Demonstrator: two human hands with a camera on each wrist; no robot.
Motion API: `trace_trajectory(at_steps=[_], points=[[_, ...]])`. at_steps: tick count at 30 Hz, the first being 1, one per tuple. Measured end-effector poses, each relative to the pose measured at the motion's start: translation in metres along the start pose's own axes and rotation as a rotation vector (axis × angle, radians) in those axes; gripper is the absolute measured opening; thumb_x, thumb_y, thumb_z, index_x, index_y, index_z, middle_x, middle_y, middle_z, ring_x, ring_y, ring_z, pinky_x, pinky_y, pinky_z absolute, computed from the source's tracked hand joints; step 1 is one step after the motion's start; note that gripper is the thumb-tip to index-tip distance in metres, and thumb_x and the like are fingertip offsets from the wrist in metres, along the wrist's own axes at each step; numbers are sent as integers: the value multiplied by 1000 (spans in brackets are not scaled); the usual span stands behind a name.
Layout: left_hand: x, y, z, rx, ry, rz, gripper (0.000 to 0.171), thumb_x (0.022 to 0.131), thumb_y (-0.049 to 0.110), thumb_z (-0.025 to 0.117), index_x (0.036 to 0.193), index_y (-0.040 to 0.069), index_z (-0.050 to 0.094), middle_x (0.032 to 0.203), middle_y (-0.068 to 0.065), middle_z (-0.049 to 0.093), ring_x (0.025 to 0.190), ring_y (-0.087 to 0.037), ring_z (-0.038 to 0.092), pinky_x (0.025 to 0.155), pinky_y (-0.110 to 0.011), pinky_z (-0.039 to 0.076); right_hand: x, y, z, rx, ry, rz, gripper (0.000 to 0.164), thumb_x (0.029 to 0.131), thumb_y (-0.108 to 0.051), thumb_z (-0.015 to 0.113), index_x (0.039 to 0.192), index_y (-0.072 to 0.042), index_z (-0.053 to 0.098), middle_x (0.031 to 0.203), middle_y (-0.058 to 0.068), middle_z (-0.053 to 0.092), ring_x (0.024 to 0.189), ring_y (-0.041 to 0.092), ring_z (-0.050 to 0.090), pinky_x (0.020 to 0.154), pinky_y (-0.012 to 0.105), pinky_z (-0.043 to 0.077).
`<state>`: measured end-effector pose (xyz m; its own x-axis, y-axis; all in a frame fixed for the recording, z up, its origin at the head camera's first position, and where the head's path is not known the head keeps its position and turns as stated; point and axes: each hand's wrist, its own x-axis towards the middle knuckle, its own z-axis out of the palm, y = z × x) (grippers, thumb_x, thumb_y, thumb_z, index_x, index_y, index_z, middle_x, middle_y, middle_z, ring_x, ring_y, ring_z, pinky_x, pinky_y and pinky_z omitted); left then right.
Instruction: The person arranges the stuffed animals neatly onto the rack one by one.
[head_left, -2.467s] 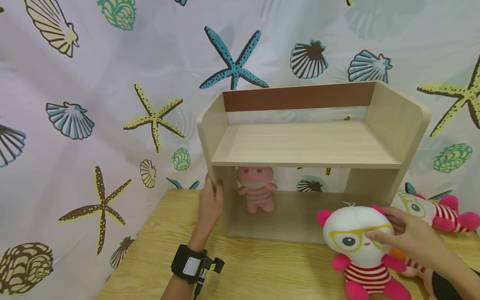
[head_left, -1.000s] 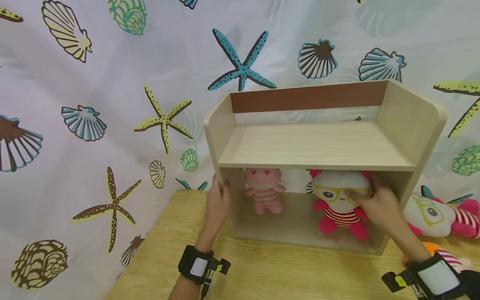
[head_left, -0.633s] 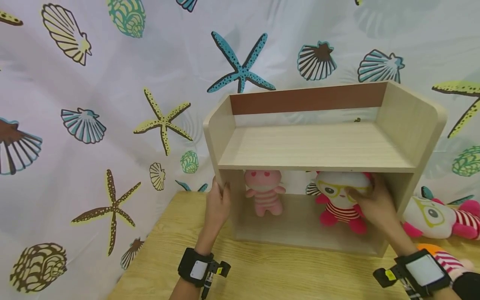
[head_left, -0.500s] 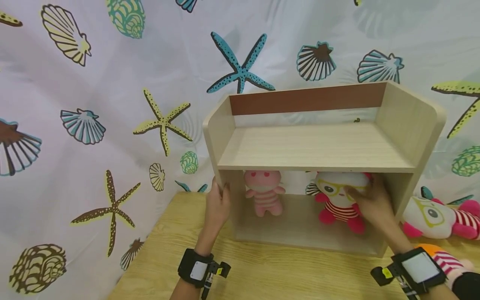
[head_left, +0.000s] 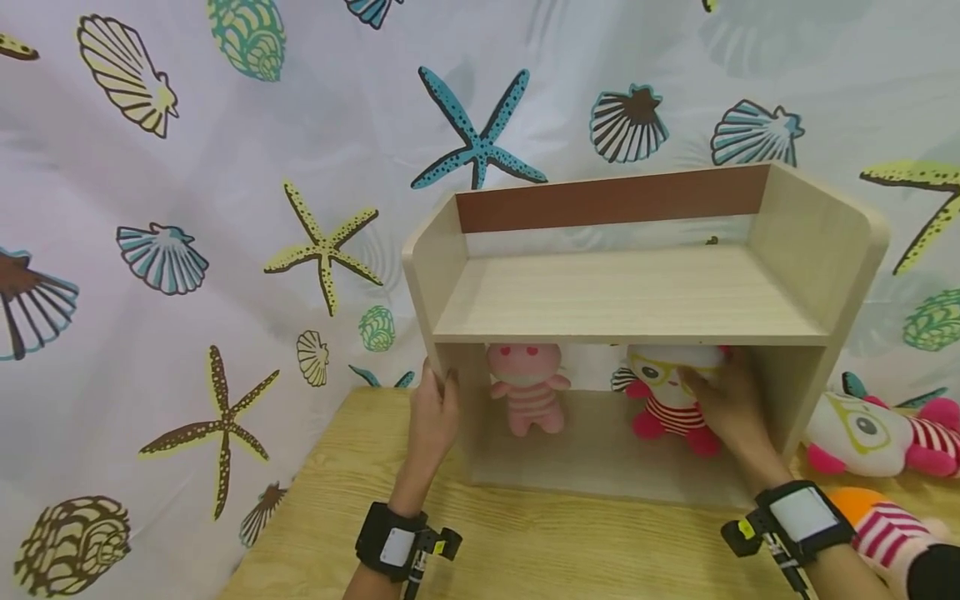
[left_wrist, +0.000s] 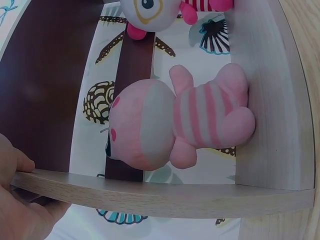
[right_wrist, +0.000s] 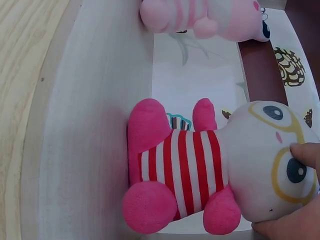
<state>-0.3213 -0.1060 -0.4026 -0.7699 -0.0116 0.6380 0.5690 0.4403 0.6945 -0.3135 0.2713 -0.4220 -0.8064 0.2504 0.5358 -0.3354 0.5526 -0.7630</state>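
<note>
A pale wooden shelf (head_left: 630, 292) stands on the table, its lower compartment holding two plush toys. My left hand (head_left: 435, 412) grips the front edge of its left side panel, thumb and fingers on either side of the board. Just inside that panel, a pink striped plush toy (left_wrist: 200, 117) sits upright. To its right is a plush panda (right_wrist: 185, 165) with yellow glasses and a red-striped body. My right hand (head_left: 731, 408) holds the panda's head from the right, thumb on the face; the other fingers are mostly hidden. The panda's feet touch the compartment floor.
Another plush panda (head_left: 862, 433) lies on its side right of the shelf. Nearer me, a doll with orange and striped parts (head_left: 888, 529) lies partly behind my right forearm. The wooden tabletop (head_left: 570, 542) extends in front; a patterned curtain (head_left: 225, 150) hangs behind.
My right hand has carried the plush panda from in front of the shelf into the lower compartment, then shifted it slightly left. The left hand has stayed on the side panel.
</note>
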Motion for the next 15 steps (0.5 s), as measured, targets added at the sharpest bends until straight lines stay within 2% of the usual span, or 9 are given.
trace_trajectory(at_steps=[3,12,15], points=[[-1,0,1,0,8,-3,42,103,9,47,142,-6,42,122,-34,60,104,-45,65,77,-57,56,3,3,1,10,0,8,67,94,-7,66,146,8,27,131,33,46,119,46,47,95,60,38],[-1,-1,3,-13,9,11,42,103,8,47,142,-7,42,124,-34,59,106,-45,64,79,-57,55,8,9,3,84,-42,20,71,95,-5,62,149,3,16,139,30,36,125,45,42,101,58,34],[0,-2,3,-11,16,18,41,103,8,47,141,-7,42,122,-34,60,104,-45,65,78,-57,55,8,10,4,72,-46,19,72,97,-7,60,151,-1,13,139,30,36,126,46,41,102,59,34]])
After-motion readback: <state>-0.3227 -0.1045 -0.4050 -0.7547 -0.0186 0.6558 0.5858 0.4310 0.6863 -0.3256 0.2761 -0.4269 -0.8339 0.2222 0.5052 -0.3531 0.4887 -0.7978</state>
